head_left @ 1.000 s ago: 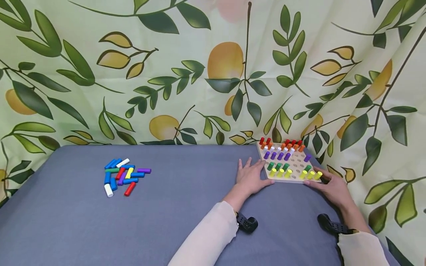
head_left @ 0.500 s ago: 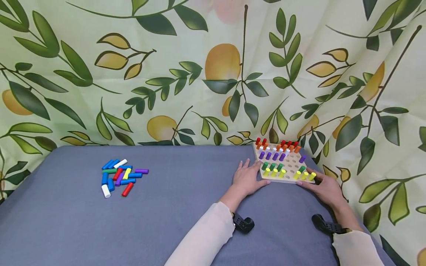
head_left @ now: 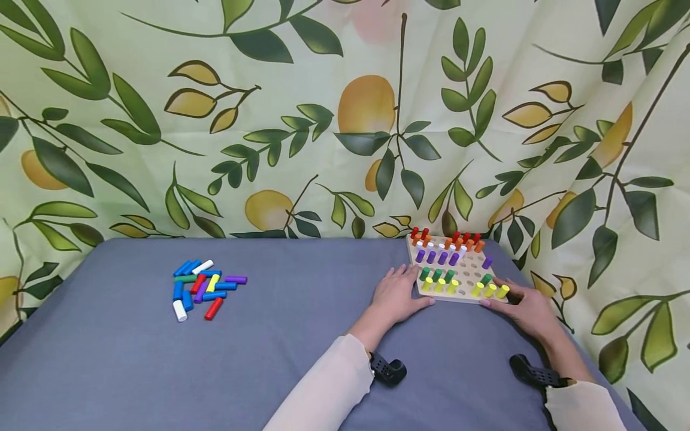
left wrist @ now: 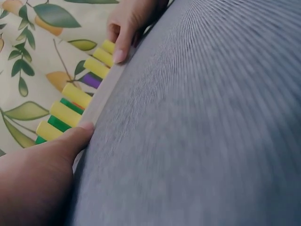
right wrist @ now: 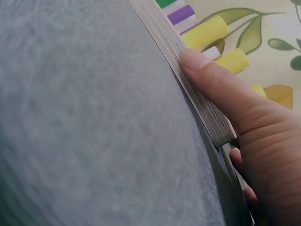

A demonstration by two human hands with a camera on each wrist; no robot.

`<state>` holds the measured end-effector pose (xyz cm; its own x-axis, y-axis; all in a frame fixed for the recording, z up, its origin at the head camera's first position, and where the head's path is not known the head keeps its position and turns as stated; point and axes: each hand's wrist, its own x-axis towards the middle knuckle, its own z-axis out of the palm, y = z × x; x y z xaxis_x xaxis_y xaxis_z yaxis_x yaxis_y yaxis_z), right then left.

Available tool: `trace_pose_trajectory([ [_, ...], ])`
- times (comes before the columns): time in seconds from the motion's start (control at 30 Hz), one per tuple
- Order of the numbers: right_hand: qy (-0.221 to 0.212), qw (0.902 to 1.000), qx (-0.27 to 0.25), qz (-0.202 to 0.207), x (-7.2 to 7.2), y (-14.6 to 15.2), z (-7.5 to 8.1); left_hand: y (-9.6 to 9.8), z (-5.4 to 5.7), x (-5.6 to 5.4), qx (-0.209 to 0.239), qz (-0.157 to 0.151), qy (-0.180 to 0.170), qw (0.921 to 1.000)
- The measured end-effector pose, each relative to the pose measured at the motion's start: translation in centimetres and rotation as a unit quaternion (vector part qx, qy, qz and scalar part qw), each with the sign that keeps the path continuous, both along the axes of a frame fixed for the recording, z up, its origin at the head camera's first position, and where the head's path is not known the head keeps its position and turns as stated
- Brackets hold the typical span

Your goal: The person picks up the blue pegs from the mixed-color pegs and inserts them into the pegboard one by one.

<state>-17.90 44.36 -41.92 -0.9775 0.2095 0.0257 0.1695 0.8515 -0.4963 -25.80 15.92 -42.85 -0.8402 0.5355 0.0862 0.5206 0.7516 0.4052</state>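
Note:
A pale wooden pegboard (head_left: 466, 276) lies at the right of the cloth, with rows of red, orange, white, purple, green and yellow pegs standing in it. Its near left corner sits between the thumb and fingers of my left hand (head_left: 395, 294), the thumb against the front edge and the fingers along the left side. At the near right corner, my right hand (head_left: 530, 311) grips the board, thumb on the front edge. In the right wrist view that thumb (right wrist: 202, 66) presses the layered wooden edge beside the yellow pegs (right wrist: 233, 61). The left fingers are hidden in the left wrist view.
Several loose pegs (head_left: 214, 309), blue, white, red, purple, green and yellow, lie in a heap on the left of the grey cloth (head_left: 215, 371). A leaf-patterned curtain (head_left: 302, 197) hangs behind the table and down its right side.
Both hands have shifted left and slightly nearer, and the pegboard has slid with them. The heap of loose pegs has stayed in place; the head view has swayed a little.

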Motion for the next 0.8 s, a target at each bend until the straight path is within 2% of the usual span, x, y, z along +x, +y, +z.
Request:
trace_pose_trajectory([
  [0.1, 0.002, 0.9999, 0.008, 0.011, 0.0, -0.1, 0.0, -0.7, -0.1, 0.1, 0.01, -0.009, -0.006, 0.9999],
  [0.3, 0.026, 0.9986, 0.033, 0.031, -0.4, -1.1, -0.1, -2.2, -0.3, 0.2, 0.017, -0.005, 0.0, 0.9998],
  [0.6, 0.039, 0.9973, 0.022, 0.058, -1.0, -2.9, -0.1, -4.6, 0.1, 0.5, 0.022, 0.005, 0.01, 0.9997],
  [0.8, 0.039, 0.9965, 0.014, 0.072, -1.2, -4.5, -0.1, -6.9, 0.2, 0.7, 0.009, 0.008, 0.01, 0.9999],
])
